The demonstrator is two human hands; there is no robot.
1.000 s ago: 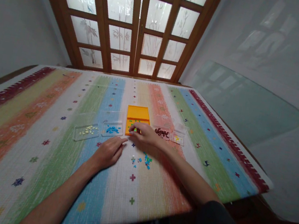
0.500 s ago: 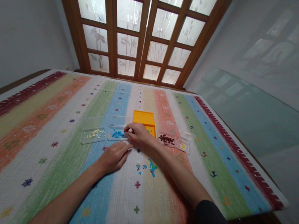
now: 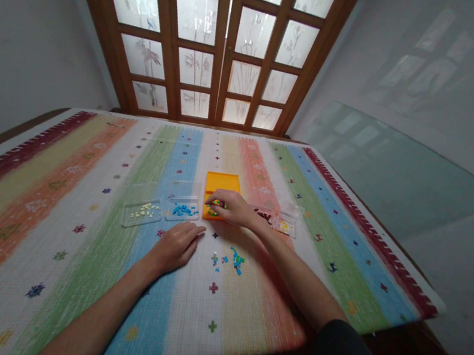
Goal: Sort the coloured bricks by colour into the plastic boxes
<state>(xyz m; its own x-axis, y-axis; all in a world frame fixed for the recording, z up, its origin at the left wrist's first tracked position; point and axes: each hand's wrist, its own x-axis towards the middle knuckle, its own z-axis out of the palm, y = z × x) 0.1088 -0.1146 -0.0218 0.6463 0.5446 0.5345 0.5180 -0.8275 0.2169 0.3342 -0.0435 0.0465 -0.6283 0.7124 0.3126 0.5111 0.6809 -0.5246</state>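
Observation:
My left hand (image 3: 178, 245) lies flat on the striped cloth, fingers stretched out, holding nothing. My right hand (image 3: 232, 207) reaches over the near end of the orange tray (image 3: 222, 182), fingers pinched together above green pieces; what it holds is too small to name. A small heap of loose blue, green and white pieces (image 3: 230, 258) lies on the cloth in front of the right forearm. Left of the orange tray stand a clear box with blue pieces (image 3: 182, 209) and a clear box with pale yellow pieces (image 3: 142, 211).
Right of the orange tray sit a clear box of dark red pieces (image 3: 264, 213) and a clear box with yellow pieces (image 3: 286, 224). The striped cloth (image 3: 52, 219) covers the table. A wooden glass-paned door stands behind; a glass sheet (image 3: 384, 166) leans at the right wall.
My right hand moved from the box of blue pieces back right to the orange tray. My left hand stayed flat on the cloth. The camera shifted slightly.

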